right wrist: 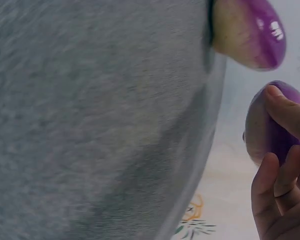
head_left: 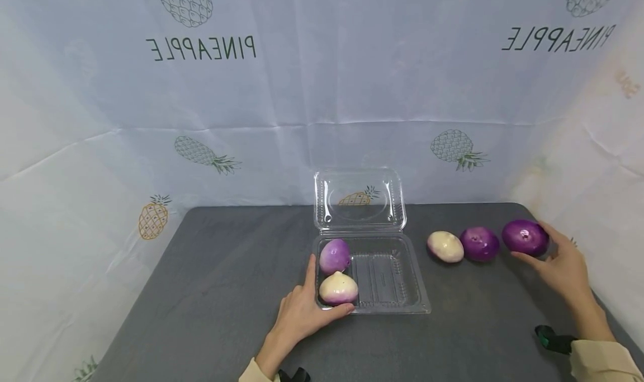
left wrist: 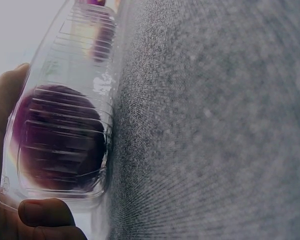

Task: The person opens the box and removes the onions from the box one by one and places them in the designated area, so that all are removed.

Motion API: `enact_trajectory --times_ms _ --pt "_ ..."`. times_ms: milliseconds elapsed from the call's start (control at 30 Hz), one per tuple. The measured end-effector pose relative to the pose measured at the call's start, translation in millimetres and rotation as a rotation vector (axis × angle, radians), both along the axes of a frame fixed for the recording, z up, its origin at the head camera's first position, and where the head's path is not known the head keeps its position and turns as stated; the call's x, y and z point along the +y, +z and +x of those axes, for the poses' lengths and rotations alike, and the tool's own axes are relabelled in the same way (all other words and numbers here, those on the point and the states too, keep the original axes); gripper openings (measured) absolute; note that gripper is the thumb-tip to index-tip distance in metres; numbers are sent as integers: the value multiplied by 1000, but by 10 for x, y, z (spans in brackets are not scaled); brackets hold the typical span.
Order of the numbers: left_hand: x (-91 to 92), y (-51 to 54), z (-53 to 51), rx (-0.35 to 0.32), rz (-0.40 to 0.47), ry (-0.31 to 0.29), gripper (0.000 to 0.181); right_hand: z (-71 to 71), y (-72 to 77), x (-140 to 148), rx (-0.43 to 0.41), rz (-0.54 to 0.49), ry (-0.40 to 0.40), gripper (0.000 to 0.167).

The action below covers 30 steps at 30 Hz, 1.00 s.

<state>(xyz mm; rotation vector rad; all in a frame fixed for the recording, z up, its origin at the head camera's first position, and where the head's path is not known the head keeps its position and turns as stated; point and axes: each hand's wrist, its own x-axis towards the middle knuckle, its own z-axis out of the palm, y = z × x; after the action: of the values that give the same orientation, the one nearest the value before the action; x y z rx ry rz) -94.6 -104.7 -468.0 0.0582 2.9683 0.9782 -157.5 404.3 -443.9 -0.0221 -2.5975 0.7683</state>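
Observation:
A clear plastic container (head_left: 420, 292) stands with its lid (head_left: 359, 203) raised at the back. In its left side lie a light purple onion (head_left: 334, 256) and, nearer, a white and purple onion (head_left: 339, 288). The left hand (head_left: 300, 313) holds the container's front left corner, thumb at the front edge, a finger along the left side. At the right, the right hand (head_left: 566, 264) grips a dark purple onion (head_left: 525, 238) between thumb and fingers; in the right wrist view this onion (right wrist: 257, 125) appears raised off the table.
Left of the gripped onion, a white onion (head_left: 445, 246) and a purple onion (head_left: 480, 244) sit side by side on the grey table (head_left: 226, 259). A pineapple-print cloth (head_left: 302, 91) hangs behind and at both sides. A dark strap (head_left: 555, 340) is at the right wrist.

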Motion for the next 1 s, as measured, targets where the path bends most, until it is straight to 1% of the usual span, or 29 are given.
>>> enact_trajectory --times_ms 167,267,433,600,767,900,1000 --pt "-2 -4 -1 -5 -3 -3 138 -33 -107 44 -8 16 9 86" --pt "-2 -5 -3 -6 -5 -2 138 -44 -141 41 -56 21 2 87" --pt "4 1 -3 -9 -3 -2 138 -46 -148 31 -122 45 -19 89" --pt "6 6 -1 -14 4 -5 138 -69 -180 26 -179 49 -14 93" --pt "3 8 2 -15 12 -9 137 -85 -236 38 -170 28 18 93" --pt "3 7 3 -12 13 -11 138 -82 -258 41 -142 34 26 91" --pt "3 5 1 -10 13 -11 138 -81 -257 44 -106 35 43 93"
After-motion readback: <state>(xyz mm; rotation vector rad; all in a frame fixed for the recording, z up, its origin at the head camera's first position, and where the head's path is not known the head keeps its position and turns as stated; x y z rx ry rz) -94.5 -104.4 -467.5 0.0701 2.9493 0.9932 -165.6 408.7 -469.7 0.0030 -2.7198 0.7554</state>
